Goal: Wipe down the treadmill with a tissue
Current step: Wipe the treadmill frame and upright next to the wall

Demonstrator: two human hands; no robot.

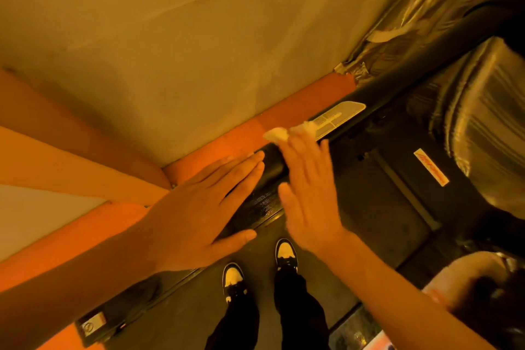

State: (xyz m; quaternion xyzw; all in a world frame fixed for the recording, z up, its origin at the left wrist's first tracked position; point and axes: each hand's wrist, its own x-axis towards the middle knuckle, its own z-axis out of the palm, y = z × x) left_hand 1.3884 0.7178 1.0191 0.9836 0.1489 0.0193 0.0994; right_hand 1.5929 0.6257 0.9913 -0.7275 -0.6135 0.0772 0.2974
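Head view, looking straight down: a person stands on the dark treadmill belt [181, 318] in black-and-white shoes [233, 281], and both bare arms reach forward to the treadmill's black handrail [272, 169], which runs on a diagonal from lower left to upper right.

The left hand [204, 207] lies flat on the rail. Its fingers are straight and close together, its thumb is spread out toward the belt, and it grips nothing.

The right hand [309, 187] is just beside it, farther up the rail, also flat with its fingers extended. The white tissue [284, 132] sits under its fingertips, pressed onto the rail, and crumpled edges stick out beyond the fingers. The tissue's far edge touches a pale grey label plate [342, 116] fixed to the rail.

An orange band [244, 136] runs along the foot of the tan wall [199, 37] next to the rail. On the right, part of the machine is wrapped in crinkled clear plastic [483, 128], and a small white sticker with red lettering [431, 167] lies on the dark surface near it; the lettering is too blurred to read.
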